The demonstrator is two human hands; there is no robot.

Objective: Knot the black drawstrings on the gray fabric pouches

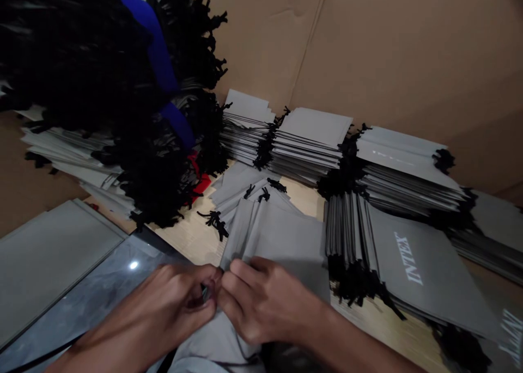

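Note:
A flat grey drawstring bag (pixel 286 237) lies in front of me, its near left corner running under my fingers. My right hand (pixel 261 297) is closed on that corner with curled fingers. Beside it my left hand (pixel 180 297) pinches at the same edge, thumb and forefinger meeting the right fingertips. What exactly lies between the fingertips is hidden. Just beyond, more grey bags (pixel 245 185) with knotted black cords are fanned out. To the right, a bundle of bags (pixel 433 258) printed INTEX leans over, black cord ends hanging at its near side.
Stacks of grey bags (pixel 312 125) line the cardboard wall (pixel 388 52) at the back. A large heap of black cord ends (pixel 81 79), with a blue strap (pixel 157 52), rises on the left. Grey sheets (pixel 53 258) lie on a shiny dark surface (pixel 131 275) at lower left.

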